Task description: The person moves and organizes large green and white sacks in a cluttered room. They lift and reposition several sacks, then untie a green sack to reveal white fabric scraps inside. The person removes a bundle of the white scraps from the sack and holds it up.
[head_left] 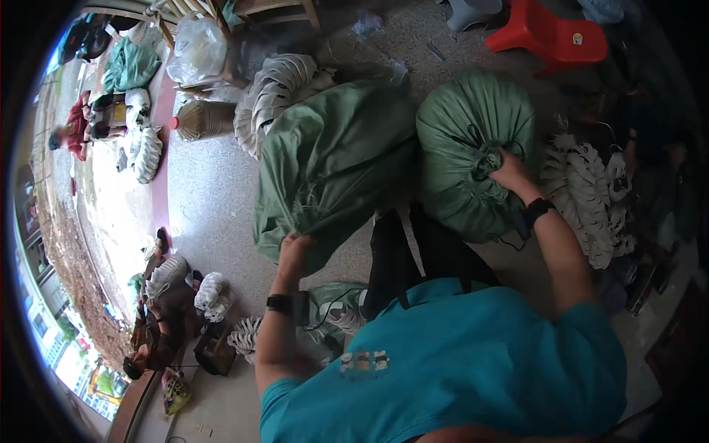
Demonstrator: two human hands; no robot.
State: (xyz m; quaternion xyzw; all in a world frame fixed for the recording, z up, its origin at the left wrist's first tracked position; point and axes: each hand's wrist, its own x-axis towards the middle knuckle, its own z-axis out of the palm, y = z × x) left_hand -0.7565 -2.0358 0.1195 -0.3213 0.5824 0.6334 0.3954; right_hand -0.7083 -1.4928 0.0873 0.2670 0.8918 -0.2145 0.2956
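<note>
Two big stuffed green sacks stand on the floor before me. My left hand (295, 251) is closed on the frayed near edge of the left green sack (340, 148), which leans over toward the left. With my right hand (511, 171) I grip the gathered, tied neck of the right green sack (473, 111). A dark cord hangs from that sack near my right wrist. Both hands have their fingers wrapped round the cloth, so the fingertips are partly hidden.
Stacked pale pieces (277, 85) lie behind the left sack, and more pale stacks (587, 192) lie at the right. A red plastic stool (546, 40) stands at the far right. One person (166, 325) sits at the left; another person (77, 125) is farther off.
</note>
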